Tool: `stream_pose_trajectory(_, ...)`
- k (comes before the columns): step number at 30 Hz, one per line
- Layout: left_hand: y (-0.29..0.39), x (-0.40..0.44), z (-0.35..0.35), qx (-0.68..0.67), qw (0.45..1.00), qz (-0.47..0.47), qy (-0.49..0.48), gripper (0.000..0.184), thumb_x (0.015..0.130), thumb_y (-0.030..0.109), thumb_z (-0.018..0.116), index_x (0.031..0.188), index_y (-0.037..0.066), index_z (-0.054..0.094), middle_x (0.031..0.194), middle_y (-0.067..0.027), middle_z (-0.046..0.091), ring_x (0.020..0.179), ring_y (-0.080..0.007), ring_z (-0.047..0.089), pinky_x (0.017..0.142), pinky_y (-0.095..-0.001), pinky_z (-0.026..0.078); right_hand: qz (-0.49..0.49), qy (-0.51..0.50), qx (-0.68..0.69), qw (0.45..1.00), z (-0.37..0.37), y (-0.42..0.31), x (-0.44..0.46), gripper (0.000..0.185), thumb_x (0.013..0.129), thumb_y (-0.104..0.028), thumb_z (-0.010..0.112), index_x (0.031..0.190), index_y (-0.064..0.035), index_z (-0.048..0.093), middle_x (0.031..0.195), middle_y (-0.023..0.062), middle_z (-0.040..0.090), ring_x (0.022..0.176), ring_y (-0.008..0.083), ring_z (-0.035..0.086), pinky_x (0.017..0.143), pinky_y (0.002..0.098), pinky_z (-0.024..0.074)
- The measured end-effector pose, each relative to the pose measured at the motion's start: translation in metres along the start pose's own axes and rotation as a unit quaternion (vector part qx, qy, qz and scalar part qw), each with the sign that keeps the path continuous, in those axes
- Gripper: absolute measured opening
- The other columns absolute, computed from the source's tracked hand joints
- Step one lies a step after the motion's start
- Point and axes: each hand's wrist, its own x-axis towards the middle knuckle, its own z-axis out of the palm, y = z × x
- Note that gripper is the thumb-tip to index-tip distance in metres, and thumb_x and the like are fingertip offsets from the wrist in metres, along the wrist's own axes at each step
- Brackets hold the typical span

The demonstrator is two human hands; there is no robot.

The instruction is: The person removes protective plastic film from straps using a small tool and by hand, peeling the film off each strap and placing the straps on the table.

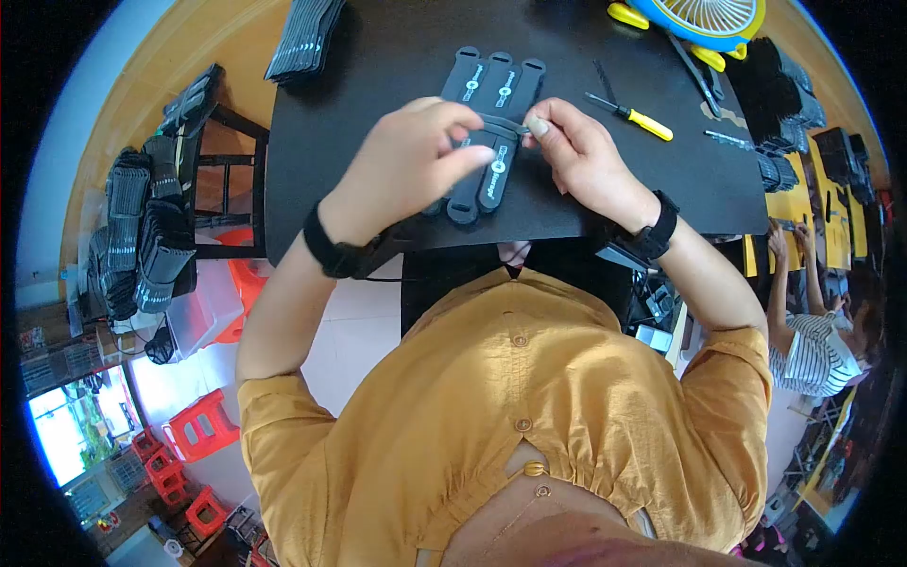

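Works over a smooth, dark-topped desk (378,57) in a mustard-yellow buttoned blouse (529,369), with a black band (331,250) around each wrist. Pinches one end of a narrow, dark grey, flexible strip (503,124) firmly between thumb and forefinger of the right grip (595,170). Holds the left grip (406,156) with thumb and forefinger parted, just beside the strip's other end; leaves any contact there too unclear to tell. Spans the strip in a slight curve above flat black straps (500,85) with rounded, slotted ends and white lettering, laid side by side on the desk in front of the body. Has a slender tool with a yellow handle and thin metal shaft (652,125) lying to the right, beyond the right grip. Has a blue-and-yellow fan with white vanes (704,17) at the far right and a stack of dark grey straps (304,38) at the far left. Shares the room with another person in a striped top (817,354), off to the right, and with red plastic stools (201,425) on the pale floor at left.
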Motion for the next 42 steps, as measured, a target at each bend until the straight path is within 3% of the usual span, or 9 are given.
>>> stream_pose_trajectory(9,-0.016,0.032,0.03,0.011,0.992,0.035,-0.117,0.032,0.097,0.03,0.056,0.089,-0.001,0.061,0.08,-0.0231,0.064,0.077,-0.0393,0.065,0.068,-0.0454,0.051,-0.057,-0.003,-0.02,0.998,-0.001,-0.004,0.015,0.02,0.102,-0.024,0.053,0.101,-0.0057,0.063,0.079,0.0061,0.062,0.073,0.015,0.059,0.069,0.03,0.0491)
stream_pose_trajectory(15,-0.029,0.034,0.027,-0.091,0.989,0.004,-0.113,0.028,0.099,0.028,0.056,0.087,0.002,0.06,0.064,-0.0088,0.056,0.058,-0.018,0.058,0.055,-0.0316,0.044,-0.038,0.039,0.036,0.998,0.0,-0.005,0.009,0.033,0.097,-0.031,0.062,0.119,-0.0068,0.063,0.095,0.0109,0.067,0.081,0.0204,0.065,0.075,0.0324,0.052)
stream_pose_trajectory(18,-0.032,0.033,0.024,-0.243,0.953,-0.088,-0.156,0.029,0.101,0.029,0.054,0.085,0.005,0.06,0.06,0.0013,0.05,0.052,-0.0063,0.048,0.05,-0.0235,0.039,-0.106,0.044,-0.177,0.978,0.018,-0.013,-0.001,0.092,0.075,-0.053,0.078,0.142,-0.0011,0.043,0.133,0.025,0.056,0.117,0.0385,0.06,0.096,0.0417,0.0509)
stream_pose_trajectory(23,-0.041,0.025,0.014,-0.49,0.848,-0.189,-0.076,0.031,0.1,0.029,0.053,0.075,0.012,0.051,0.057,0.0067,0.043,0.046,-0.005,0.044,0.037,-0.0203,0.029,-0.088,0.029,-0.294,0.951,0.03,-0.01,-0.008,0.093,0.078,-0.049,0.075,0.146,0.0011,0.036,0.149,0.0247,0.039,0.126,0.0356,0.054,0.098,0.0416,0.0508)
stream_pose_trajectory(27,-0.06,0.014,-0.001,-0.668,0.678,-0.273,0.14,0.035,0.101,0.027,0.05,0.068,0.017,0.042,0.057,0.0065,0.036,0.045,-0.0073,0.038,0.036,-0.0213,0.026,-0.064,-0.006,-0.326,0.943,0.023,-0.013,-0.01,0.092,0.08,-0.05,0.074,0.147,0.0002,0.036,0.152,0.0202,0.037,0.127,0.0335,0.054,0.098,0.0407,0.051)
stream_pose_trajectory(30,-0.081,-0.002,-0.035,-0.679,0.664,-0.241,0.2,0.034,0.101,0.025,0.049,0.069,0.016,0.041,0.058,0.0054,0.037,0.046,-0.0077,0.037,0.035,-0.0222,0.024,-0.083,-0.015,-0.327,0.941,0.018,-0.012,-0.011,0.091,0.08,-0.05,0.073,0.148,-0.0007,0.036,0.153,0.0182,0.036,0.128,0.0328,0.053,0.099,0.0395,0.0502)
stream_pose_trajectory(35,-0.089,-0.026,-0.029,-0.539,0.745,-0.34,0.198,0.03,0.102,0.028,0.05,0.077,0.013,0.043,0.066,0.0016,0.04,0.057,-0.011,0.043,0.046,-0.0231,0.034,-0.087,-0.038,-0.34,0.936,0.017,-0.012,-0.005,0.088,0.08,-0.05,0.074,0.147,-0.0026,0.039,0.153,0.0171,0.038,0.13,0.0314,0.052,0.102,0.0393,0.0482)
stream_pose_trajectory(36,-0.092,-0.032,-0.031,-0.551,0.756,-0.315,0.161,0.028,0.103,0.029,0.049,0.082,0.011,0.047,0.077,-0.0032,0.052,0.072,-0.0162,0.058,0.058,-0.0238,0.046,-0.098,-0.043,-0.335,0.936,0.015,-0.012,-0.002,0.087,0.08,-0.05,0.074,0.146,-0.0032,0.041,0.153,0.017,0.038,0.13,0.0311,0.052,0.103,0.0395,0.0475)
stream_pose_trajectory(42,-0.086,-0.052,-0.02,-0.613,0.71,-0.307,0.162,0.028,0.106,0.025,0.043,0.088,0.005,0.05,0.116,-0.0212,0.06,0.116,-0.037,0.061,0.095,-0.0422,0.055,-0.107,-0.016,-0.302,0.947,0.007,-0.015,0.001,0.059,0.087,-0.038,0.07,0.135,-0.0074,0.056,0.147,0.017,0.046,0.124,0.0318,0.057,0.1,0.0387,0.0487)
